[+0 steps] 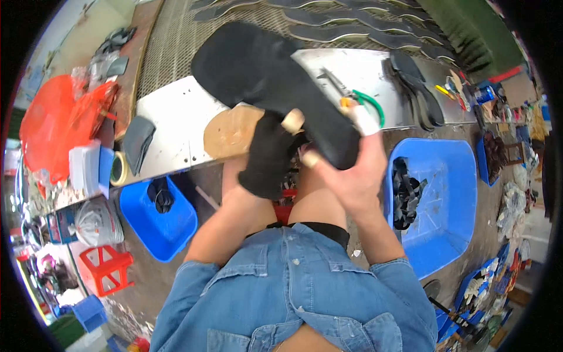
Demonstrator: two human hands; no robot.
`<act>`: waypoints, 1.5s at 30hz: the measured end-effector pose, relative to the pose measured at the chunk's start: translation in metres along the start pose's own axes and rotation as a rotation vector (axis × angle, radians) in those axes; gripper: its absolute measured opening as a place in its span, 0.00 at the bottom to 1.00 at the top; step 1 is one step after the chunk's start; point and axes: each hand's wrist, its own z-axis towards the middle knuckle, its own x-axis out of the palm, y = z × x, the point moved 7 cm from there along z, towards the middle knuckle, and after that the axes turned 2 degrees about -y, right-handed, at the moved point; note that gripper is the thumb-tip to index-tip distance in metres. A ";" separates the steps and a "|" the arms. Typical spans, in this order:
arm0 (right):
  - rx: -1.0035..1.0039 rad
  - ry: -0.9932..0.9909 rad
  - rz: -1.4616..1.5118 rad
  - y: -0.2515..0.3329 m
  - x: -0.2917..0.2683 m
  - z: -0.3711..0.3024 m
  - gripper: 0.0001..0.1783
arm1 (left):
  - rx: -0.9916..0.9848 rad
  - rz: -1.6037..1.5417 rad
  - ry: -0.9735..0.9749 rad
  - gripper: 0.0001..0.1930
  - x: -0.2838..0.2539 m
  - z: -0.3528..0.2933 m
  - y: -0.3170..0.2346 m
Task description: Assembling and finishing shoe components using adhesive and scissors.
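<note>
A large black insole point(252, 64) slants across the middle, its broad end far left and its narrow end near my right hand. My left hand point(267, 155), in a black glove with bare or taped fingertips, closes on its near edge. My right hand point(355, 176) grips the narrow end, with white tape around one finger and the thumb close to the edge. Beyond that hand, scissors point(366, 101) with green handles lie on the white worktop point(170, 141). A tan rounded piece point(226, 134) lies beside my gloved hand, partly covered.
Several dark insoles point(328, 33) line a mesh conveyor point(170, 47) at the back. More black soles point(419, 94) lie at the worktop's right. A blue bin point(446, 205) with black scraps stands right; a smaller blue bin point(158, 226) stands left. A tape roll point(119, 169) sits at the left edge.
</note>
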 end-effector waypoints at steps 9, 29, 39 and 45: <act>0.465 0.292 0.967 -0.005 0.043 0.003 0.23 | -0.355 -0.160 -0.061 0.18 0.008 -0.033 -0.020; 0.722 0.134 0.781 -0.043 0.053 0.001 0.12 | -0.043 0.404 -0.008 0.16 -0.008 -0.029 -0.020; 0.150 0.053 -0.046 -0.048 0.007 -0.008 0.40 | -0.313 0.107 0.069 0.16 -0.006 0.014 0.048; 0.289 -0.121 -0.679 -0.143 -0.143 0.075 0.28 | -0.405 0.430 0.166 0.14 -0.010 0.017 0.036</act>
